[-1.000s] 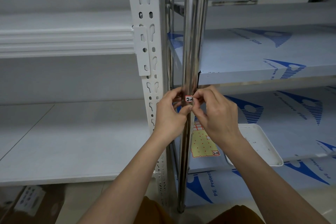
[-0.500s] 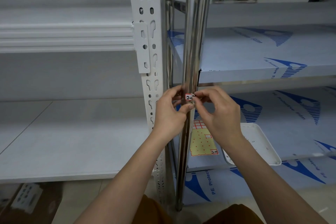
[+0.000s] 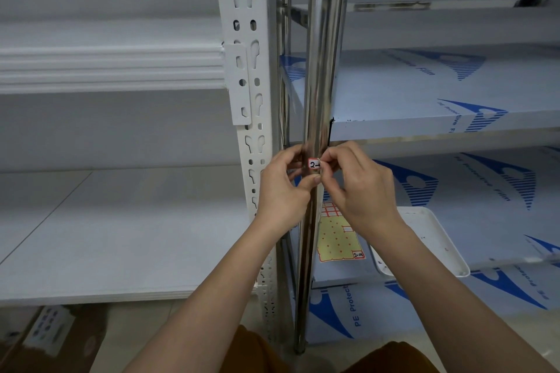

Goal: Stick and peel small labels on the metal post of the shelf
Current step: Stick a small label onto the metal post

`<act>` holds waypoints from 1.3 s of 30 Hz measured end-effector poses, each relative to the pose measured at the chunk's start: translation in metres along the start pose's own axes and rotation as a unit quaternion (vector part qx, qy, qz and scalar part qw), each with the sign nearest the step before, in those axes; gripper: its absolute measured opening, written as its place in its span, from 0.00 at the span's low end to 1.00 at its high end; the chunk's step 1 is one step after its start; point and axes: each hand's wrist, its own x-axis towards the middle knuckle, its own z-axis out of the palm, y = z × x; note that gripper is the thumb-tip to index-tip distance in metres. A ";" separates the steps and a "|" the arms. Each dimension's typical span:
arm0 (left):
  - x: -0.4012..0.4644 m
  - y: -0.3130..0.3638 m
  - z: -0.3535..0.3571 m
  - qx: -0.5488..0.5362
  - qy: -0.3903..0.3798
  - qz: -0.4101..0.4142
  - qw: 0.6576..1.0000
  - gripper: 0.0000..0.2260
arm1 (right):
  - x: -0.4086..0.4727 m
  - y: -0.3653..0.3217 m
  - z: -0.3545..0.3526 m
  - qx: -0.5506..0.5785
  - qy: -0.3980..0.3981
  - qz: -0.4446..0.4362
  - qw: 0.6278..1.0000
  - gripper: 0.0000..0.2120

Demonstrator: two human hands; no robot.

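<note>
A: Start at the fingertips. What are they doing?

B: The right hand (image 3: 360, 187) has its thumb and forefinger pinched together on the right edge of a small label (image 3: 314, 164), white with a red border, with a handwritten "2-" showing. Whatever is written further right is covered by the fingertips.

A: And the other hand?

B: The left hand (image 3: 283, 190) is curled round the metal post (image 3: 325, 69) at the same height. Its thumb tip lies across the front of the post just below the label, and its fingers wrap behind the left side. So it grips the post itself.

A: Where does the label sit?

B: On the front of the shiny post, just under the edge of the middle shelf board (image 3: 424, 94). I cannot tell whether its right edge is lifted off the steel or pressed flat.

A: What lies beyond the hands?

B: Below them, on the lower board, lies a yellow label sheet (image 3: 335, 239) with red dots, a few blank labels along its top and 1 marked label at its bottom right corner. Just beside it on the right is a white tray (image 3: 439, 245), partly hidden by the right forearm. Left of the post stands a white perforated upright (image 3: 245, 69) of a second rack. A cardboard box (image 3: 45, 339) sits on the floor at bottom left.
</note>
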 end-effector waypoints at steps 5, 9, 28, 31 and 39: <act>-0.001 0.002 0.000 -0.005 0.001 -0.004 1.000 0.19 | -0.001 0.002 0.002 0.008 -0.005 -0.005 1.000 0.08; -0.002 0.003 0.000 -0.004 0.001 -0.004 1.000 0.20 | -0.001 0.002 0.003 0.010 0.000 -0.007 1.000 0.07; -0.014 0.006 -0.002 0.082 0.078 0.056 0.992 0.17 | -0.003 -0.009 0.001 0.105 0.038 0.029 0.993 0.02; -0.015 0.005 -0.004 0.078 0.114 0.070 0.988 0.11 | -0.003 -0.009 0.002 0.062 0.034 0.010 0.997 0.01; -0.012 0.008 -0.001 0.053 0.139 0.075 0.986 0.08 | -0.001 -0.008 0.005 0.029 0.054 -0.024 0.998 0.05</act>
